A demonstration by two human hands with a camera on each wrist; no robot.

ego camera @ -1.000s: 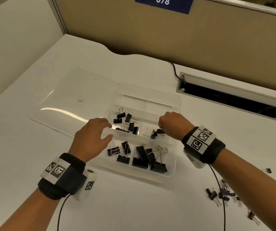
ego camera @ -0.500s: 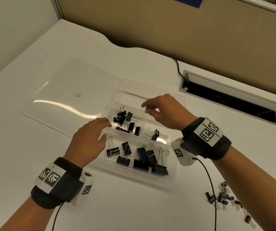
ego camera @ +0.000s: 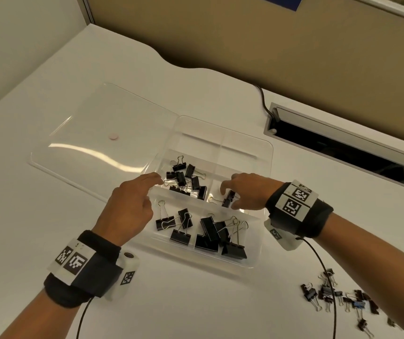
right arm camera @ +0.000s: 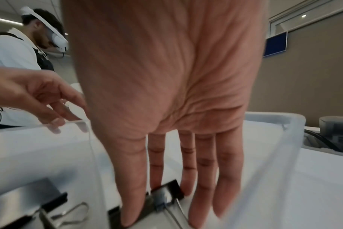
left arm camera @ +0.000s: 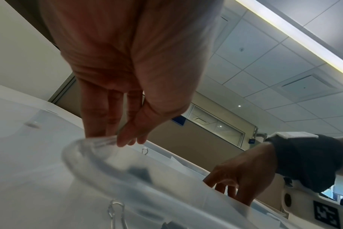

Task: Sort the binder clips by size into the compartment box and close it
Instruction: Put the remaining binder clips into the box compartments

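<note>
The clear compartment box (ego camera: 267,155) lies on the white desk with its lid (ego camera: 98,133) folded flat to the left. Several black binder clips fill its middle-left (ego camera: 186,179) and two front compartments (ego camera: 223,236). My right hand (ego camera: 230,194) reaches down into the middle-right compartment. Its thumb and index finger (right arm camera: 155,170) pinch the single binder clip (right arm camera: 164,195) lying there. My left hand (ego camera: 147,192) is relaxed, its fingertips (left arm camera: 127,139) touching the box's left rim (left arm camera: 84,142).
A pile of small loose binder clips (ego camera: 330,294) lies on the desk at the front right, under my right forearm. A cable slot (ego camera: 337,148) with a black cord is sunk into the desk behind the box. A tan partition closes off the back.
My right hand rose from the middle-right compartment toward the back of the box, then came down again onto the clip there. My left hand stayed at the box's left rim.
</note>
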